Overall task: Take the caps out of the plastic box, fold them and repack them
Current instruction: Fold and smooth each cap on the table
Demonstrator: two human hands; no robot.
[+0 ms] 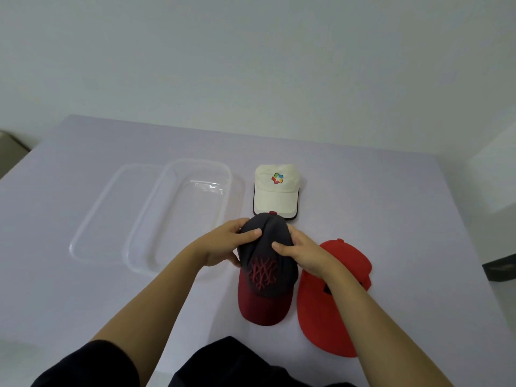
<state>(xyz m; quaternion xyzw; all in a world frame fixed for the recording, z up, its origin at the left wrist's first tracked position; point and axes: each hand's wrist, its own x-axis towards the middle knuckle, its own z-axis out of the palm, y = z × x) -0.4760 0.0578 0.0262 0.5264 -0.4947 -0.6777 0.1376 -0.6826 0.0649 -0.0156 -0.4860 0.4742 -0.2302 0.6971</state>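
Three caps lay out on the pale table [363,196], and you had both hands on the middle one. That dark cap [266,270], charcoal in the crown with a maroon brim and a red stitched emblem on its front, sat nearest your body with the brim pointing toward you. Your left hand [226,243] gripped the crown from its left side, thumb pressed on top of the fabric and the other fingers curled underneath. Your right hand [300,251] held the crown's right side in the same way, thumb on top near the emblem, so the crown was pinched and creased between your two hands. The far end of the dark cap overlapped the brim edge of the white cap [276,192], which lay flat beyond it, its coloured logo facing up. Just to the right of the dark cap lay the red cap [332,303], partly hidden under your right forearm, with its brim toward you. To the left, well clear of the caps, stood the clear plastic box [181,213], open, with nothing visible inside it. Its clear lid [106,216] lay flat beside it on the left, and the box overlapped the lid's right edge.
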